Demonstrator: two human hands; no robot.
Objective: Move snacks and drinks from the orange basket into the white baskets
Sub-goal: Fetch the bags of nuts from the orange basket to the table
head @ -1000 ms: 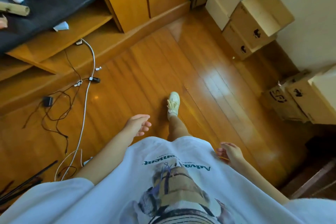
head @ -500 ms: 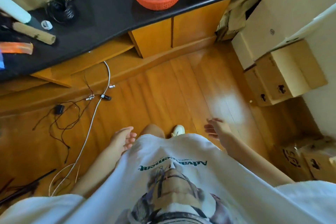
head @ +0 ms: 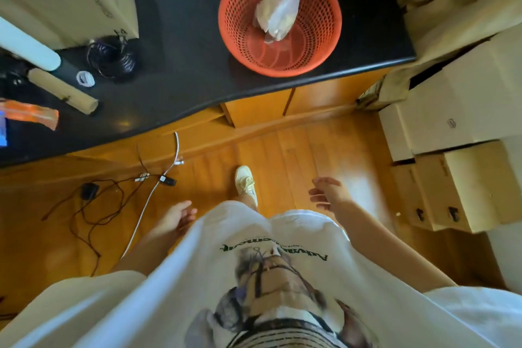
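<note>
Both hands empty, we note: left hand [head: 175, 217], right hand [head: 327, 192] relaxed; approach step; next reach ahead to snack bag [head: 276, 15] inside orange basket [head: 243, 45]

An orange basket [head: 279, 20] of perforated plastic is set upright on the black desk [head: 180, 65], near its front edge; one clear snack bag [head: 276, 15] is seen leaning inside it
</note>
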